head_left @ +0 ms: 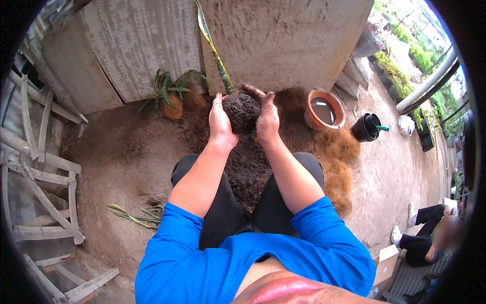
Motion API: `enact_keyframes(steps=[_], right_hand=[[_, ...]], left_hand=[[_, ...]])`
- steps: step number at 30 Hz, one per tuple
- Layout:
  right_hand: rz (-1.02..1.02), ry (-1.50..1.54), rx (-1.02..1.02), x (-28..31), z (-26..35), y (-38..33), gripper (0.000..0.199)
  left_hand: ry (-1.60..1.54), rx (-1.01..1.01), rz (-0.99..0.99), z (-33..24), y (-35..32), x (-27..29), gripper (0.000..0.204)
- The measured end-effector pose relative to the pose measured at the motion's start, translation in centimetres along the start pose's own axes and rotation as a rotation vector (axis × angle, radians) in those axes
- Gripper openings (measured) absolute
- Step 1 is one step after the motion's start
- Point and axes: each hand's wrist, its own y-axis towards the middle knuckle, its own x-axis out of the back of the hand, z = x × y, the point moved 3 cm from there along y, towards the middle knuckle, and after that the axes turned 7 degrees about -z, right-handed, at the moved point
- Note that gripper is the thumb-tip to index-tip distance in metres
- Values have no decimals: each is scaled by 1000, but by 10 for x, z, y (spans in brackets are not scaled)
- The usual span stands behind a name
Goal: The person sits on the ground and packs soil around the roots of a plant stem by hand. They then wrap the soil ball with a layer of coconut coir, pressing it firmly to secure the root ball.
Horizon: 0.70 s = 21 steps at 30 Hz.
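Between my palms is a dark, rounded soil ball [242,112] with a tall, yellow-edged snake plant [216,58] rising from it and leaning to the left. My left hand [221,121] cups the ball's left side, and my right hand [267,119] wraps the right side with its fingers curled over the far edge. Both hands are smudged with soil. Beneath them, loose dark soil [246,172] is heaped on the ground between my knees.
A clay pot holding liquid [310,112] stands at right, near black pots [365,127] and brown fibre [336,177]. Ferns in fibre balls [172,107] sit at far left by a board wall [283,45]. Cut leaves [134,218] lie at left. A person [430,233] sits at lower right.
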Motion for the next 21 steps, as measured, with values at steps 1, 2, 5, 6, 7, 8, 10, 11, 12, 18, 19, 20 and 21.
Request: enact_keyframes(steps=[1,2,5,6,7,8,10,11,12,18,19,20,21], right_hand=[[21,-111,129,2,4,1,58],[-33,-148,203,3,6,1,58],[-126,-300,428,2,11,-7,53],[-109,-379,505,-1,12,-11,48],[-91,-456,582,-6,12,-15,43],[-73,-535,660,-9,12,-19,38],[-143,-502,688,-9,8,-22,28],[-173,-495,668,-7,6,-21,26],[-202,-487,647,-7,6,-21,24],[-102,-447,546,-5,1,-14,29],[-56,-430,504,-4,1,-11,32],[-73,-397,536,-4,3,-10,36],[-90,-364,569,-4,7,-10,41]], left_hand=[[-18,53,8,-1,-3,-4,41],[-37,106,14,-1,-5,-6,43],[-2,99,-22,-1,-1,0,47],[-1,80,-19,0,-1,1,47],[0,62,-17,2,-2,2,47],[2,44,-13,5,-2,3,46],[-7,-24,-40,12,4,10,41],[0,-69,-48,15,6,10,41],[8,-113,-55,16,7,11,41],[-10,-29,-75,10,5,9,38],[-17,3,-81,6,2,6,36],[-15,4,-62,3,1,4,36],[-13,6,-43,0,-1,2,35]])
